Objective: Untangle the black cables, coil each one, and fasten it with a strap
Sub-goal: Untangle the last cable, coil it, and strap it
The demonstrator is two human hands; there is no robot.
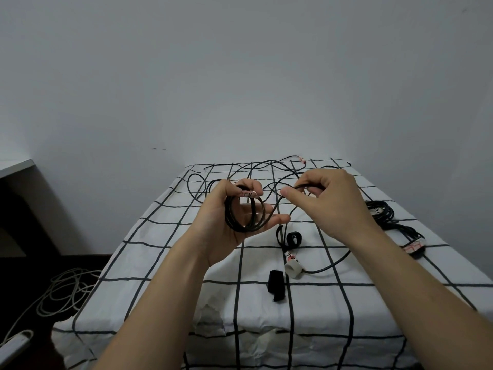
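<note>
My left hand [229, 214] holds a small coil of black cable [244, 213] above the table, with a white tag marked in red pinched at its top. My right hand [324, 201] pinches the same cable's loose run between thumb and fingers, a little to the right of the coil. More black cable [266, 169] lies tangled across the far part of the table. A bundled black cable [381, 212] lies at the right. Two black straps lie on the cloth: a rolled one [293, 239] and a flat one [277, 288].
The table [160, 263] wears a white cloth with a black grid. A white plug end [293, 268] lies near the straps, another tagged end [413, 247] at the right. Pale cables [64, 292] are heaped on the dark floor at left. A grey wall stands behind.
</note>
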